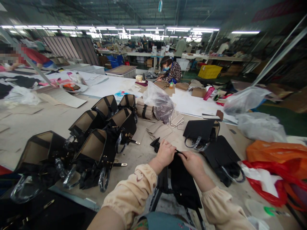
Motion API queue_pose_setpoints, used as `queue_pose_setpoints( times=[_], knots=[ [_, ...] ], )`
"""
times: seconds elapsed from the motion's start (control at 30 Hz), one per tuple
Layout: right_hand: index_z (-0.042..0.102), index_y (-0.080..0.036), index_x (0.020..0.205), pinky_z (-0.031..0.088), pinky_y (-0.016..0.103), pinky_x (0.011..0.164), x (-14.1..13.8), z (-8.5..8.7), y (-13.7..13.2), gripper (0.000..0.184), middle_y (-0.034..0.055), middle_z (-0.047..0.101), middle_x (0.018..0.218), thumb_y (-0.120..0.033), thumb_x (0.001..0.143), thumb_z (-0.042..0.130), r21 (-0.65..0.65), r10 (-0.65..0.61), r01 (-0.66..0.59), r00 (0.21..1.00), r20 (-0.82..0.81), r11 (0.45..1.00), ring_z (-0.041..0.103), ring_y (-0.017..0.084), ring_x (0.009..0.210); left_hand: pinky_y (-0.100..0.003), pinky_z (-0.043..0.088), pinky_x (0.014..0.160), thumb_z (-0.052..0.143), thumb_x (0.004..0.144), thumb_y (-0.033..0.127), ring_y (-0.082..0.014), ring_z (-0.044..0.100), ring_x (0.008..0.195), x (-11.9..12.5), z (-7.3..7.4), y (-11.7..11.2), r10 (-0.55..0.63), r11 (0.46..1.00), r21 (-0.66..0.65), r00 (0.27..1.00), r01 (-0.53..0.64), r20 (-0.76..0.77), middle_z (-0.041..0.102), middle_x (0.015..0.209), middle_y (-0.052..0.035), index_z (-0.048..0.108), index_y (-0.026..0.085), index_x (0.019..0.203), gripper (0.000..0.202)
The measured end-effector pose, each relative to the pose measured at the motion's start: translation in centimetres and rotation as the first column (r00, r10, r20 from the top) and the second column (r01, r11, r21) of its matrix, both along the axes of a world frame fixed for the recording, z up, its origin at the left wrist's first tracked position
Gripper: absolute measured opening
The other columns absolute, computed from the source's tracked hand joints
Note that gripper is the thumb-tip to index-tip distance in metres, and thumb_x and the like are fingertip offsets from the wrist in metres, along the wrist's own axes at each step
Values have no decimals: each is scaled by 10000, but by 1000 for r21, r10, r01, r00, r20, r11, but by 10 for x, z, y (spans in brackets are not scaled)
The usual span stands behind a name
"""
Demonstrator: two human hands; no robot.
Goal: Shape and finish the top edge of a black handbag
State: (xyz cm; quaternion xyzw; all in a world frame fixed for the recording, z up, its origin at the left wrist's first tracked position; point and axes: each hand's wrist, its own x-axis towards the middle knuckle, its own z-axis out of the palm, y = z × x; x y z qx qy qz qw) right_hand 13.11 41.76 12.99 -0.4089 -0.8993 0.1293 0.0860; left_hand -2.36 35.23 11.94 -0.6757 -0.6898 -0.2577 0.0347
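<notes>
A black handbag (183,183) lies in front of me at the table's near edge, its straps hanging toward my lap. My left hand (166,154) is closed on the bag's far edge, with a fold of black fabric sticking out beyond the fingers. Close by on the right, my right hand (192,162) pinches the same black edge between thumb and fingers. What lies under the left fingers is hidden. To the right, two more black handbags rest on the table, one upright-looking bag (200,130) and one flat bag (222,156).
Several open black handbags (92,145) with tan linings stand at left. Beyond my hands are a stack of brown boards (144,109), a clear plastic bag (159,100) and pale frames (177,119). Red and orange bags (275,156) lie right. A person (171,70) sits across the table.
</notes>
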Motion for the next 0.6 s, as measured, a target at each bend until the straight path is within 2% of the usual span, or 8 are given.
queue_pose_setpoints(
  times=[0.3,0.6],
  knots=[
    [692,-245,947,393,247,678,3,-2,4,273,28,690,921,-401,889,475,15,28,-28,999,26,999,618,164,825,-466,248,1066,564,831,258,-209,514,920,2,1,-1,17,1000,-25,1000,-16,16,652,799,-41,664,217,885,121],
    [677,-233,825,339,254,601,-3,3,3,277,18,678,851,-387,897,457,43,-2,-3,993,115,999,603,146,758,-499,240,1060,560,829,256,-211,514,916,4,4,0,49,998,-45,999,-50,-9,644,794,-31,647,220,866,102]
  ],
)
